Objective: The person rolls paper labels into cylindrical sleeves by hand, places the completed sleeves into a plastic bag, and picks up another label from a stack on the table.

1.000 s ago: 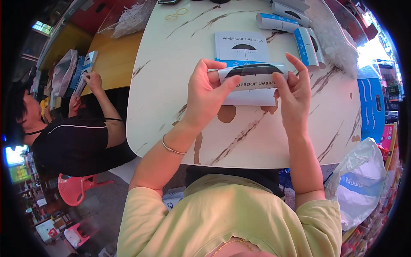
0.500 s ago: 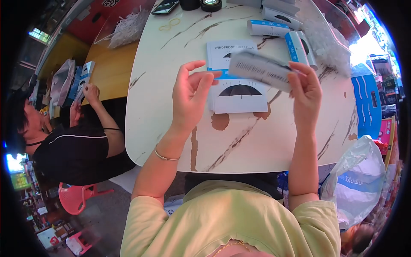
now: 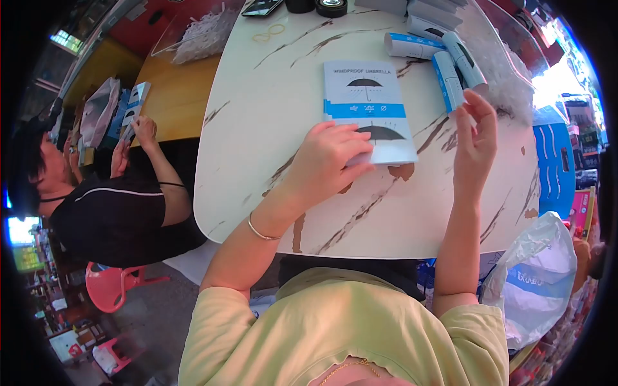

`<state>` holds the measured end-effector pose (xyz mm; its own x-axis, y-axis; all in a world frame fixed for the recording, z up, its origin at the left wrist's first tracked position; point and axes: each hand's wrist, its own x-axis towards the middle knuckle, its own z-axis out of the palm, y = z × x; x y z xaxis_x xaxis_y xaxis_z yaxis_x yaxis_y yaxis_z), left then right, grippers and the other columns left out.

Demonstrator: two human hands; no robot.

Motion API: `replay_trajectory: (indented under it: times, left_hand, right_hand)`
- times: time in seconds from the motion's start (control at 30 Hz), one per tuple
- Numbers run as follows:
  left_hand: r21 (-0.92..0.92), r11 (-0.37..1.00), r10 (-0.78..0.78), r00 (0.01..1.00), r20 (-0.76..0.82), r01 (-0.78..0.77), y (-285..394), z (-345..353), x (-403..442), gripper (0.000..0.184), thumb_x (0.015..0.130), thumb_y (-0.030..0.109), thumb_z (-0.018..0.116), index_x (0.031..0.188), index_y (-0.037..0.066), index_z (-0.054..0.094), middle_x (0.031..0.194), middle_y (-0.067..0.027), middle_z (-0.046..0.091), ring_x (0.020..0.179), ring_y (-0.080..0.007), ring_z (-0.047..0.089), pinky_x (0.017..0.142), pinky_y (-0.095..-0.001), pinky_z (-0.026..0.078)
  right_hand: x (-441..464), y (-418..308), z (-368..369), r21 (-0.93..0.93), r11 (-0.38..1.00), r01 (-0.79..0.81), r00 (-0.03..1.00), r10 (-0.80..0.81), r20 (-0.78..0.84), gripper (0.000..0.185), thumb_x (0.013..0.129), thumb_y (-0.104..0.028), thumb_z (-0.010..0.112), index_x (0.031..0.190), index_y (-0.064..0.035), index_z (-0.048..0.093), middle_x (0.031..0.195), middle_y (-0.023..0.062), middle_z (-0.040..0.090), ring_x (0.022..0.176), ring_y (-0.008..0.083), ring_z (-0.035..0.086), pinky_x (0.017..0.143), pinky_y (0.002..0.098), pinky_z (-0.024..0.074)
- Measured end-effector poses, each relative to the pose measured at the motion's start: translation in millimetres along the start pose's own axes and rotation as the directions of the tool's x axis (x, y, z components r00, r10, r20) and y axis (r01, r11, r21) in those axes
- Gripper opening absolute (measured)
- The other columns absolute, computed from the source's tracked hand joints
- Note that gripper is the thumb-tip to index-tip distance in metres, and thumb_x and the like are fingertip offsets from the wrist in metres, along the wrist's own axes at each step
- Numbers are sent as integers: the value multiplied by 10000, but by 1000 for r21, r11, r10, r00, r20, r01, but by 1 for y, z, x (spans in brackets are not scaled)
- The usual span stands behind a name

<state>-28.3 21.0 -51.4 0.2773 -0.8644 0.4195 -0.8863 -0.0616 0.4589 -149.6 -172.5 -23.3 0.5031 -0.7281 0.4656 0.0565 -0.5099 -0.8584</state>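
A stack of printed sheets (image 3: 364,90), labelled "WINDPROOF UMBRELLA" with black umbrella pictures and a blue band, lies flat on the marble-look table (image 3: 257,128). My left hand (image 3: 335,149) rests over the stack's lower left part, its fingers lying across the paper and hiding that corner. To the right of the stack, my right hand (image 3: 475,132) is raised with fingers loosely bent and apart, holding nothing. Just beyond its fingertips lies a white-and-blue paper roll (image 3: 447,80). A second roll (image 3: 465,61) lies against it, and another roll (image 3: 415,46) lies crosswise behind.
Clear plastic packaging (image 3: 502,74) lines the table's right side. A phone (image 3: 262,6) and rubber bands (image 3: 268,32) lie at the far left. A person (image 3: 116,212) works at a wooden table on the left. A white plastic bag (image 3: 537,276) hangs at the right.
My right hand has let go of the barcoded paper piece and moved right and slightly down. My left hand has come down to the right onto the stack. The view has shifted slightly.
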Motion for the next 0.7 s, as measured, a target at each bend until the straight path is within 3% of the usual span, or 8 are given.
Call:
replay_trajectory:
  times: [0.1,0.2,0.27,0.33,0.4,0.47,0.63,0.7]
  left_hand:
    - [-71,997,7,988,-153,-18,-3,-3,2,199,767,107,623,955,55,586,992,-84,627,922,-255,597,835,-349,433]
    - [-360,932,-135,885,-446,-39,0,-17,3,94,844,84,543,912,27,574,860,-55,630,726,-136,596,650,-223,448]
    - [-579,815,-397,744,-537,16,-1,-26,-3,155,913,139,454,865,16,537,687,59,455,576,-1,319,501,-157,265]
    - [-703,710,-460,730,-505,-39,-10,-27,-3,171,920,160,447,869,25,538,724,45,496,607,-6,383,532,-158,314]
    - [-917,377,-613,708,-350,-127,-10,-30,1,178,904,173,487,893,10,557,762,21,556,641,-27,448,568,-165,363]
    - [-950,292,-658,696,-287,-115,-9,-31,3,180,902,178,490,891,13,562,786,12,567,675,-35,477,593,-171,387]
    - [-987,149,-674,725,-141,-54,-15,-30,2,282,912,279,459,972,18,546,869,-37,602,785,-86,556,690,-224,450]
    - [-999,-1,-674,738,29,39,-9,-34,5,496,895,440,408,1151,16,427,967,-78,596,886,-149,572,758,-285,470]
  right_hand:
    - [-10,-5,10,22,999,36,993,-38,111,287,851,-106,546,1126,-33,513,1107,47,516,991,126,468,782,236,407]
    - [-12,-8,12,84,991,106,977,-119,179,343,865,-147,527,1189,-47,475,1195,58,484,1054,135,444,826,248,385]
    - [-12,-12,12,-34,967,253,949,-241,203,406,846,-166,560,1215,-41,446,1255,64,447,1086,139,426,838,249,378]
    - [-10,-12,13,-51,953,298,942,-285,177,418,835,-167,578,1210,-38,446,1202,65,480,1039,130,453,810,241,391]
    - [-11,-13,12,-64,937,342,932,-330,153,431,824,-168,595,1206,-35,445,1149,67,512,993,122,479,783,232,404]
    - [-13,-16,7,217,974,-72,955,4,296,380,824,-152,598,1159,-27,468,952,43,570,834,86,523,699,202,421]
    - [-15,-22,5,304,911,-278,938,189,291,261,850,-137,564,1077,-27,499,731,-15,552,620,30,466,542,169,357]
    - [-14,-20,4,324,893,-311,935,225,276,234,860,-137,551,1059,-23,504,700,-23,547,587,22,441,509,168,327]
